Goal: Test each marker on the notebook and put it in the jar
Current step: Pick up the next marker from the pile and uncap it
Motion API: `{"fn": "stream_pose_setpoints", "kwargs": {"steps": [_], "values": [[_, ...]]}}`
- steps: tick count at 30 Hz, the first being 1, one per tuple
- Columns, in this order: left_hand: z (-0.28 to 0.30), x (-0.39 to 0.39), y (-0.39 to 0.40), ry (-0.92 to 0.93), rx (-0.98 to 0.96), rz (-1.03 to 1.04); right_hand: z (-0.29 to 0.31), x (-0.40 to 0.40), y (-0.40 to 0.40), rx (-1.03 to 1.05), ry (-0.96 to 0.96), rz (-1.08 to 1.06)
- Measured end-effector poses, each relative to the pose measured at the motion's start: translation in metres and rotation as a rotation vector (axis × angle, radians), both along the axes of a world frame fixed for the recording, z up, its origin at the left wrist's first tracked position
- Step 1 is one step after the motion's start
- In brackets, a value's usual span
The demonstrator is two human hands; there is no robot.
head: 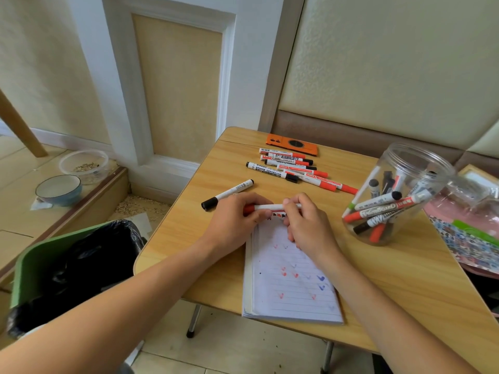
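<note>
A red marker (270, 207) lies level between both hands above the top edge of the lined notebook (291, 282). My left hand (232, 222) grips its red cap end and my right hand (307, 225) grips its white barrel. The page bears several red and blue test marks. A clear plastic jar (421, 160) at the right holds several markers. A black-capped marker (229, 194) lies loose just beyond my left hand. A row of several red and black markers (294, 168) rests further back on the table.
The small wooden table (405, 292) has an orange phone (291, 144) at its far edge. Patterned bags (469, 238) lie at the right. A green bin with a black liner (67, 265) stands on the floor left of the table, beyond it two bowls (59, 188).
</note>
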State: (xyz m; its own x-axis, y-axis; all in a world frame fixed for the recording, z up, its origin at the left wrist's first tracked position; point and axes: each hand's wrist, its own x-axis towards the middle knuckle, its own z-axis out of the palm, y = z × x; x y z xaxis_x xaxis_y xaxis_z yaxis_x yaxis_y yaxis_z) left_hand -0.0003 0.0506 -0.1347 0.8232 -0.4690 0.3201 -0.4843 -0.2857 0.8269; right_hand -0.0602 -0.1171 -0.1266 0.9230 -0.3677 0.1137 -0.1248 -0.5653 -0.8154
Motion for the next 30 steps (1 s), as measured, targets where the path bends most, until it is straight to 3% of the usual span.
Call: {"fn": "stream_pose_setpoints", "kwargs": {"steps": [12,20,26,30], "values": [[0.0009,-0.001,-0.0004,0.011,-0.001,0.074,-0.0009,0.0019,0.0015,-0.22,0.001,0.025],[0.001,-0.0033,-0.0016,0.005,0.002,0.099,-0.0018,0.0017,0.0015,-0.229,-0.012,0.06],[0.0014,-0.0063,-0.0062,-0.112,0.113,0.187,0.0009,0.0009,0.0026,-0.065,-0.031,0.029],[0.0062,-0.0047,0.0015,-0.342,0.278,0.344,0.0035,-0.0009,0.0017,-0.007,-0.057,-0.013]]}}
